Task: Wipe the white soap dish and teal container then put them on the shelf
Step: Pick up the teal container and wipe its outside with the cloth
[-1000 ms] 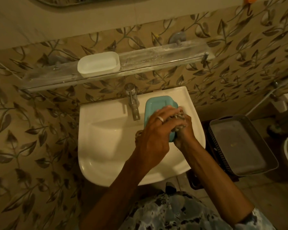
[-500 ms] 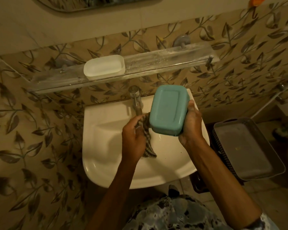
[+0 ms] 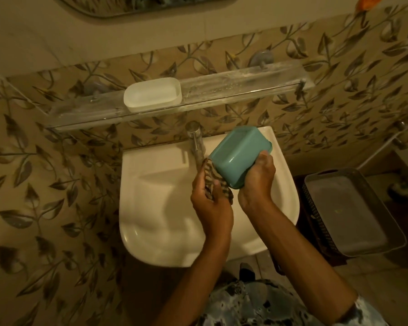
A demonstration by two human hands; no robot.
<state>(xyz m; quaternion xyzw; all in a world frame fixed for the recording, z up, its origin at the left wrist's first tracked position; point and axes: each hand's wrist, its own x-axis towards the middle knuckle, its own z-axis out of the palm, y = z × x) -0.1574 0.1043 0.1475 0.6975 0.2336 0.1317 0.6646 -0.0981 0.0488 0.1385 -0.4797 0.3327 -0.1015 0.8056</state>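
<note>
Access for the striped cloth [image 3: 213, 182] seems to be why we hold the teal container [image 3: 239, 156] tilted, base toward us, above the sink [image 3: 163, 196]. Our right hand [image 3: 257, 184] curls round its near end from below, while our left hand [image 3: 210, 204] bunches the cloth in bent fingers and presses it to the container's lower left edge. We see the white soap dish [image 3: 152, 97] sitting on the shelf [image 3: 245, 90], well apart from both hands.
</note>
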